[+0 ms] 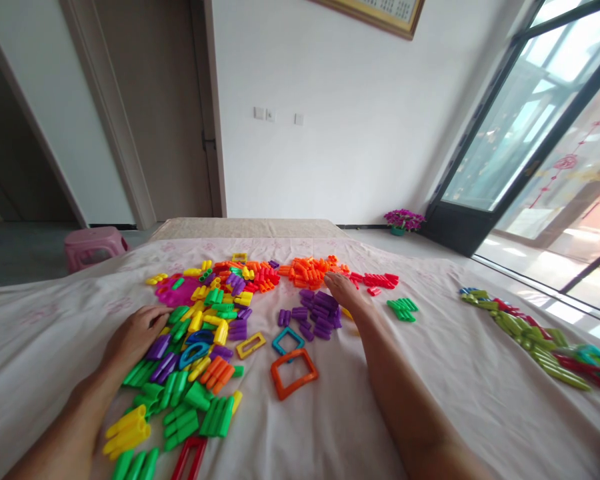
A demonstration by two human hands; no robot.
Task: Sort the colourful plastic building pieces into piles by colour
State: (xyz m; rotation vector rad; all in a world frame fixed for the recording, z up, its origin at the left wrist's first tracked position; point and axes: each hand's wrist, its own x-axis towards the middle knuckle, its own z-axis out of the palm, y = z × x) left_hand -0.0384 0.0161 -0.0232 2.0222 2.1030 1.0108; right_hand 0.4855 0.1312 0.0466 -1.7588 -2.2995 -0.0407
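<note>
Several plastic building pieces lie on the cloth in piles of mixed and single colours. My left hand (141, 327) rests at the left edge of the mixed pile, touching or just beside green pieces (177, 315). Its fingers are bent, with a gap to the thumb, and I make out nothing held. My right hand (341, 288) reaches forward with fingers stretched out. It lies between the orange pieces (307, 272) and the red pieces (380, 281), just past the purple heap (323, 313). Part of a yellow piece shows beside the right wrist.
Nearer me lie an orange frame (274, 380), a blue frame (276, 347) and a yellow frame (241, 351). A small green group (403, 309) sits right of my right arm. Light-green pieces (525, 333) line the right side. A pink stool (95, 245) stands left.
</note>
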